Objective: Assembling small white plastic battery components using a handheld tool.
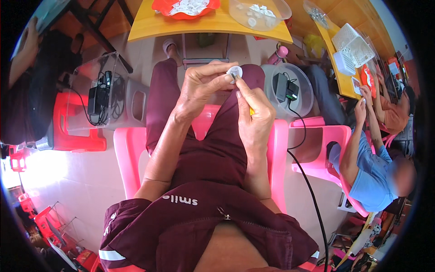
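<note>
My left hand [204,84] pinches a small round white plastic piece [235,70] between thumb and fingers, above my lap. It looks like a shallow cap or disc. My right hand [256,106] is closed round a slim tool with a yellow handle [252,111], mostly hidden by the fingers. The tool's dark tip meets the white piece near my left thumb. From this view I cannot tell whether the tip is a blade.
Ahead stands a yellow table [208,28] with a red dish [186,13] of white pieces and a clear bowl [258,22]. A clear tub [290,109] with black adapters is at my right, a clear box [86,81] with cables at my left. A black cable [312,190] runs down. People sit nearby.
</note>
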Demonstrator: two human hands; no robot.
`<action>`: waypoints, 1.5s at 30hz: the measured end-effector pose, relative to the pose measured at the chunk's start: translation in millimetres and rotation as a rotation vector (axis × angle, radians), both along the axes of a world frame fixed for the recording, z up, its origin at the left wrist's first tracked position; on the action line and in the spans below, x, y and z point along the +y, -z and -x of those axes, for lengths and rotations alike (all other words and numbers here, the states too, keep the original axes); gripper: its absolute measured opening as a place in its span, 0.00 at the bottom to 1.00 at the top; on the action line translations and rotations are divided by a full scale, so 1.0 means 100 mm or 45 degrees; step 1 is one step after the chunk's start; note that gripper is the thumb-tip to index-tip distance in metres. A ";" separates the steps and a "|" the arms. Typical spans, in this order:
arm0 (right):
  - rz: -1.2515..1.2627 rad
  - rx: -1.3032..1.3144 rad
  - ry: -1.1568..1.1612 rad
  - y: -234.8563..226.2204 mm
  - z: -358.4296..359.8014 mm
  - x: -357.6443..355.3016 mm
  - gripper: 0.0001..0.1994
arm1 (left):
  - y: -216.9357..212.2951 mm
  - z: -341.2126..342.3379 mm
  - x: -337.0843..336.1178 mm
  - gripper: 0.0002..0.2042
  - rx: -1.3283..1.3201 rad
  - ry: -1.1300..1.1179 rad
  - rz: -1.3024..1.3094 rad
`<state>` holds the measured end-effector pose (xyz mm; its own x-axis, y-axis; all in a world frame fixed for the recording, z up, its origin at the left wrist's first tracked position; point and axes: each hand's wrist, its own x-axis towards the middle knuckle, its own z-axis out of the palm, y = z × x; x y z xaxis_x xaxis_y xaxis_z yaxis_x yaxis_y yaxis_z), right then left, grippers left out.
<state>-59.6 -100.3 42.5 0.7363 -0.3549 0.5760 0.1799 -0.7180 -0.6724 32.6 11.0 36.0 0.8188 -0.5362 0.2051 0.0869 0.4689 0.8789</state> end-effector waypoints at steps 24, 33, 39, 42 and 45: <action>-0.186 -0.048 -0.052 0.11 -0.07 0.05 0.13 | 0.02 0.04 -0.04 0.13 0.045 -0.039 0.022; -0.117 0.085 0.071 0.08 -0.07 0.04 0.14 | 0.03 0.11 -0.12 0.13 0.062 -0.174 -0.045; -0.142 0.177 0.000 0.10 -0.05 -0.07 0.15 | 0.10 0.08 -0.12 0.14 -0.106 -0.166 -0.106; -0.153 0.214 -0.017 0.05 -0.03 -0.06 0.15 | 0.11 0.08 -0.11 0.15 -0.067 -0.106 -0.138; -0.059 0.281 0.024 0.03 -0.02 -0.04 0.16 | 0.09 0.09 -0.11 0.14 0.059 -0.090 -0.103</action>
<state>-57.1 -104.4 39.2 0.8357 -0.3924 0.3842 0.0115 -0.6870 -0.7266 23.9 0.0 26.8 0.8627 -0.4901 0.1246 0.0977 0.4032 0.9099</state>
